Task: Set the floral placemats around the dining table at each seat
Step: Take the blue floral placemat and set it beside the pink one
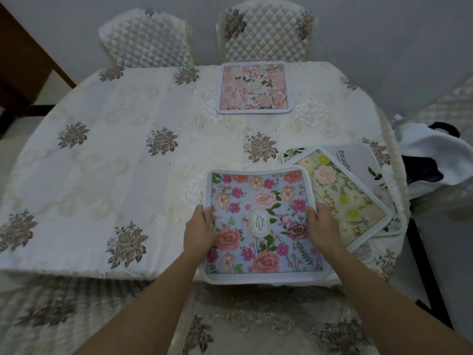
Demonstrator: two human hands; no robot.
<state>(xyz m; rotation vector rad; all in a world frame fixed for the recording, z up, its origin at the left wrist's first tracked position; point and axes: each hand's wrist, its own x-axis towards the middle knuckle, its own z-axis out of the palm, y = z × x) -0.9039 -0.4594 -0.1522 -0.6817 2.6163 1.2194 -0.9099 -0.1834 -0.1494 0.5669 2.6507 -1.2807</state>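
A blue floral placemat [261,201] with a "GARDEN" label lies at the near edge of the dining table [102,162]. My left hand [199,230] grips its left side and my right hand [323,226] grips its right side. A pink floral placemat [253,88] lies flat at the far edge, in front of the right-hand chair. To the right, a yellow floral placemat [345,196] rests askew on top of a white placemat [358,157] with printed text and green leaves.
Two quilted chairs stand at the far side, one on the left [146,39] and one on the right [266,32]. A white and dark bag [432,160] sits off the table's right edge. An embroidered cream tablecloth covers the table. A cushioned seat [256,324] is below me.
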